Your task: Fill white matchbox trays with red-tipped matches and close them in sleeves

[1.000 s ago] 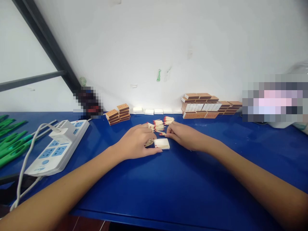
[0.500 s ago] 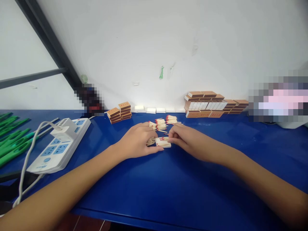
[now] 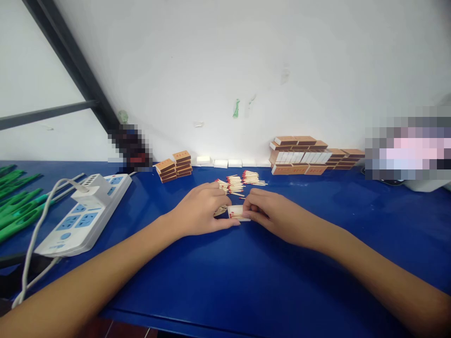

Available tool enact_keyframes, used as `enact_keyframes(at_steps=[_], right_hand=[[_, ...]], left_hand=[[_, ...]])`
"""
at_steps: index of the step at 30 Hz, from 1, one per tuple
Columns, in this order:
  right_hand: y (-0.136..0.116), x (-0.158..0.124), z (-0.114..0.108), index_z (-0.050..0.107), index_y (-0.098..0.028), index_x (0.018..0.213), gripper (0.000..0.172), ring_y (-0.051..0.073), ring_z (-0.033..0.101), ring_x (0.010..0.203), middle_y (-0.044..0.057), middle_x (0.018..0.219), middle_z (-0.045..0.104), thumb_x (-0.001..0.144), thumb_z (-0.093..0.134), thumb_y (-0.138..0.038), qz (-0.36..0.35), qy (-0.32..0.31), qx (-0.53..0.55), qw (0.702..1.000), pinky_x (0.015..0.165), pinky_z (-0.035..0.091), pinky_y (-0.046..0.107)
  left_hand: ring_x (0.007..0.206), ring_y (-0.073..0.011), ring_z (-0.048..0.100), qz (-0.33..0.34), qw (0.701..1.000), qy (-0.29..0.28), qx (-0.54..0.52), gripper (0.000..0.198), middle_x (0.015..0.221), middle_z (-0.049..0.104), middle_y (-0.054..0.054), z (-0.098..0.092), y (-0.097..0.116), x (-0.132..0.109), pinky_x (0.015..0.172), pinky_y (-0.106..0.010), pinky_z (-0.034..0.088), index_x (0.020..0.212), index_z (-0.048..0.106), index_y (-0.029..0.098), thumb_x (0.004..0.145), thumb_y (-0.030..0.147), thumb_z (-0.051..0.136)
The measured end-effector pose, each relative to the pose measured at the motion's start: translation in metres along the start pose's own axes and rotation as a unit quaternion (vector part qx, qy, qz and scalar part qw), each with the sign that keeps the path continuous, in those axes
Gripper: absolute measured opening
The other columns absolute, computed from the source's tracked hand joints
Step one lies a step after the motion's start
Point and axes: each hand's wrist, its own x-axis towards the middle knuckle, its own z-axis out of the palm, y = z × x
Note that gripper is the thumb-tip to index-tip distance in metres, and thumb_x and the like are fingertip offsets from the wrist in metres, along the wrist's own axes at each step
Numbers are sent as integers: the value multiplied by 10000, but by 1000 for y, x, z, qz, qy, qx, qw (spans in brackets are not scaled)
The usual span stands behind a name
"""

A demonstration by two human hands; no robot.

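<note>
A small white matchbox tray with red-tipped matches in it lies on the blue table between my hands. My left hand rests curled beside its left end, thumb along the table, with a brown box sleeve half hidden under the fingers. My right hand covers the tray's right end, fingers pinched on it. Just behind the hands lies a loose heap of matches.
Stacks of brown matchboxes stand at the back left, a larger stack at the back right, white trays along the wall. A white power strip with cable and green-handled tools lie left.
My right hand came back from the match heap to the tray and closed over its right end. The left hand stayed in place.
</note>
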Motion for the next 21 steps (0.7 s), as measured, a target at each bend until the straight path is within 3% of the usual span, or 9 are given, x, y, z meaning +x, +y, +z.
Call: enact_keyframes(at_steps=[6, 13, 21], right_hand=[[-2, 1, 2, 614, -213, 840, 183, 175, 574, 758, 36, 862, 649, 1008, 572, -273, 17, 22, 1, 1000, 674, 413, 315], [4, -2, -6, 662, -221, 883, 128, 156, 560, 718, 16, 839, 645, 988, 594, -249, -11, 21, 9, 1000, 662, 413, 305], [1, 0, -6, 678, -225, 875, 164, 143, 548, 684, 6, 797, 632, 994, 565, -240, -22, 33, 24, 999, 653, 415, 298]], left_hand=[[774, -190, 595, -3, 1000, -4, 3, 421, 741, 652, -16, 0, 0, 0, 881, -361, 493, 845, 709, 181, 954, 584, 656], [762, -181, 623, -3, 1000, 12, -7, 425, 747, 674, -8, 0, -1, -1, 963, -387, 504, 851, 718, 176, 934, 592, 685], [753, -184, 620, 4, 1000, 14, 1, 404, 747, 680, -12, 1, -1, -2, 839, -356, 500, 872, 722, 174, 936, 572, 690]])
